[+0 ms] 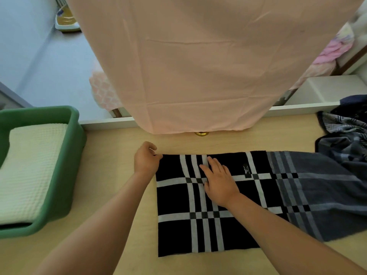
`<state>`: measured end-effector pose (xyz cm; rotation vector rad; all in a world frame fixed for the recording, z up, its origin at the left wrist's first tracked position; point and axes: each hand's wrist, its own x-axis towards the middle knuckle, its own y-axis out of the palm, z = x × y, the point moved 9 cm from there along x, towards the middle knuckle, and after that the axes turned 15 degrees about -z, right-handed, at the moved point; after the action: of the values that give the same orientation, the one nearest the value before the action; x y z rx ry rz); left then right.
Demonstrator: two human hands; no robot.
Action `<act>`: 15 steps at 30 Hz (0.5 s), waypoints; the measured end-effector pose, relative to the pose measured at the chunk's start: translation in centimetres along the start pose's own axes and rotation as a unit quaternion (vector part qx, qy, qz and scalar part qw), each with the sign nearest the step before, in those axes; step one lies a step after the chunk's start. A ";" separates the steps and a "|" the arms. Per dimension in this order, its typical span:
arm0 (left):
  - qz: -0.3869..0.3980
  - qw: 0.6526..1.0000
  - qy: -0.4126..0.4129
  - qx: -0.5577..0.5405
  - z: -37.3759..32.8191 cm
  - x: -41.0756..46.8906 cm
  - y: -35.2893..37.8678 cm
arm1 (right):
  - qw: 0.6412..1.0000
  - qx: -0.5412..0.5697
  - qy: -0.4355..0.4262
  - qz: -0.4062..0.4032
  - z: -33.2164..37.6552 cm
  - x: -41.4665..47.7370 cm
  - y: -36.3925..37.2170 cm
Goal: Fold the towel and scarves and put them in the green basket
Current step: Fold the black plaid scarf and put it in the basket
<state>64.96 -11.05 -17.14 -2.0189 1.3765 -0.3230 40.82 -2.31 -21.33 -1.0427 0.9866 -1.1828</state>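
A black scarf with white checks [174,231] lies flat on the wooden table [119,185], its grey underside [321,195] spread to the right. My left hand [146,159] pinches the scarf's far left corner. My right hand [218,180] rests flat on the cloth with fingers spread, near the far edge. The green basket [65,175] stands at the left of the table. A folded cream waffle towel [29,165] lies inside it.
A crumpled dark patterned scarf [345,135] lies at the table's far right. A pink cloth [198,66] hangs down over the table's far edge, with a small brass object [201,133] under its hem. Pink laundry [329,50] sits behind at the right.
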 end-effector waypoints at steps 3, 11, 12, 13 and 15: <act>-0.080 0.976 0.188 0.074 -1.9 -1.3 -0.9 | 1.000 -0.021 -0.002 -0.012 0.6 0.1 -0.3; 0.112 0.841 0.408 0.337 3.0 -9.5 8.0 | 0.993 -0.054 0.102 0.033 -1.0 -2.1 1.7; 0.098 0.842 0.398 0.350 4.2 -9.2 7.6 | 0.991 -0.061 0.109 0.045 -1.6 -2.5 2.0; 0.082 0.841 0.396 0.359 5.2 -8.8 7.1 | 0.990 -0.069 0.108 0.052 -2.1 -2.6 2.0; 0.079 0.833 0.397 0.378 6.3 -8.0 6.5 | 0.990 -0.078 0.102 0.054 -2.6 -2.9 2.0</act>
<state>60.33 -2.95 -24.74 -1.0958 1.5005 -1.4946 38.44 0.43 -23.70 -0.9891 1.2977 -1.1529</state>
